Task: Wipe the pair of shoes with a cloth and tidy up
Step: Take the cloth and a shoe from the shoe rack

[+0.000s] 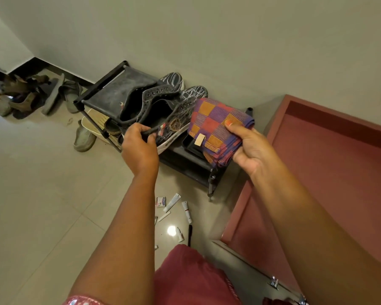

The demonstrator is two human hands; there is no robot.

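Two dark high-top shoes with pale scribbled lines lie on top of a black shoe rack by the wall. My left hand grips the heel collar of the nearer shoe. The other shoe lies just behind it, toe toward the wall. My right hand holds a folded checked cloth in purple, orange and red, thumb on top, just right of the nearer shoe and above the rack's right end.
A reddish-brown door stands open at the right. Small tubes and a pen lie scattered on the tiled floor below the rack. A grey slipper and a heap of sandals lie to the left.
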